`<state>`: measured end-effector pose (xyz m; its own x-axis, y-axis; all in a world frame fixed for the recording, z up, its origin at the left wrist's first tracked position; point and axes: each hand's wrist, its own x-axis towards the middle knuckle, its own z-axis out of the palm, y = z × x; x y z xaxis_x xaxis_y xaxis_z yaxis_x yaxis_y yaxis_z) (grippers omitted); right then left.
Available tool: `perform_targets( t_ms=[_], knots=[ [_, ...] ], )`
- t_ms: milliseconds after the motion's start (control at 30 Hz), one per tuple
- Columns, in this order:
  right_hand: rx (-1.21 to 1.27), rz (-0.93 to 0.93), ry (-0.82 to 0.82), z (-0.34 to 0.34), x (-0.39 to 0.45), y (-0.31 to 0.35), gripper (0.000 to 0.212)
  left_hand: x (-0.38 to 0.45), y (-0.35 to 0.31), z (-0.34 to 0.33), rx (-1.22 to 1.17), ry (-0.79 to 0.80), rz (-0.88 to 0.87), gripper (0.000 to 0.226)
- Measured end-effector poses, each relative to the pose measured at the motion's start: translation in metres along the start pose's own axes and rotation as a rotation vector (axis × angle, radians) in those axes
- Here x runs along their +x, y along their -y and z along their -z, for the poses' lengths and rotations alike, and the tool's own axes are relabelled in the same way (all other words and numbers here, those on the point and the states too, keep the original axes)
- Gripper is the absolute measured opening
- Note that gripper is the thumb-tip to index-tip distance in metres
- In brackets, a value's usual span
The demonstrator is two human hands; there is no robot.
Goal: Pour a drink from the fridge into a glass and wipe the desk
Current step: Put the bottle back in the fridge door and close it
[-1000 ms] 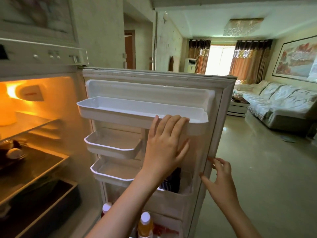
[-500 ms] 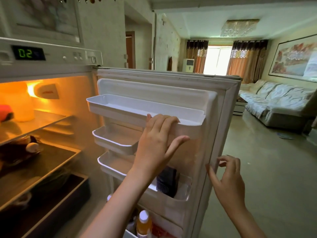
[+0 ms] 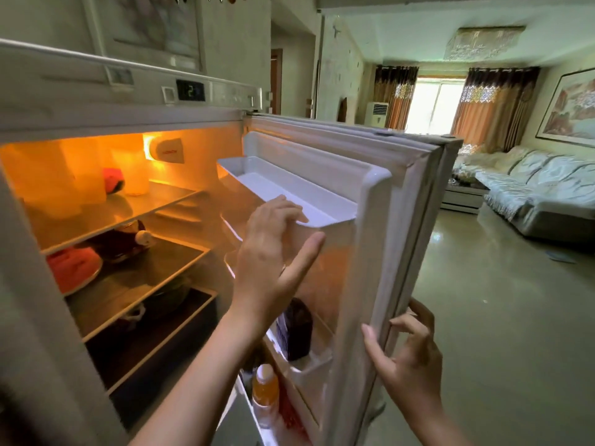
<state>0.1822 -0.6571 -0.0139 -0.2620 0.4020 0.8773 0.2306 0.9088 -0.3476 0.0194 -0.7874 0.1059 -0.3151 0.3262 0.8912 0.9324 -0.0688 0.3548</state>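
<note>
Fridge door (image 3: 380,226) ajar, left hand (image 3: 273,249) spread on top shelf (image 3: 289,188), right hand (image 3: 405,355) gripping door edge.

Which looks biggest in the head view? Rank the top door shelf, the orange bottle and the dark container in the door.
1. top door shelf
2. and 3. orange bottle and dark container: alike in apparent size, both partly hidden, so not ranked.

Dark container (image 3: 297,329) crowds door shelf above orange bottle (image 3: 265,388).
</note>
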Motion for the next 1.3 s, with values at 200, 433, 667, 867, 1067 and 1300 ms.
perform_targets(
  t_ms=[200, 433, 667, 867, 1067, 1300],
  knots=[
    [0.114, 0.039, 0.081, -0.008, -0.013, 0.058, 0.066, -0.011, 0.003, 0.051, 0.087, -0.063, 0.053, 0.032],
    [0.277, 0.165, 0.179, -0.046, -0.028, 0.108, 0.059, -0.021, 0.032, 0.108, 0.125, -0.133, 0.163, 0.036],
    [0.344, 0.233, 0.41, -0.084, -0.037, 0.144, 0.053, -0.042, 0.033, 0.148, 0.164, -0.144, 0.11, 0.063],
    [0.418, 0.375, 0.521, -0.127, -0.045, 0.173, 0.039, -0.056, 0.052, 0.162, 0.517, -0.105, 0.031, 0.082],
    [0.342, 0.556, 0.538, -0.167, -0.055, 0.19, 0.022, -0.076, 0.089, 0.183, 0.993, -0.073, -0.092, 0.068],
    [0.194, 0.754, 0.888, -0.211, -0.097, 0.186, 0.038, -0.096, 0.122, 0.194, 1.28, -0.027, -0.178, 0.053]
  ],
)
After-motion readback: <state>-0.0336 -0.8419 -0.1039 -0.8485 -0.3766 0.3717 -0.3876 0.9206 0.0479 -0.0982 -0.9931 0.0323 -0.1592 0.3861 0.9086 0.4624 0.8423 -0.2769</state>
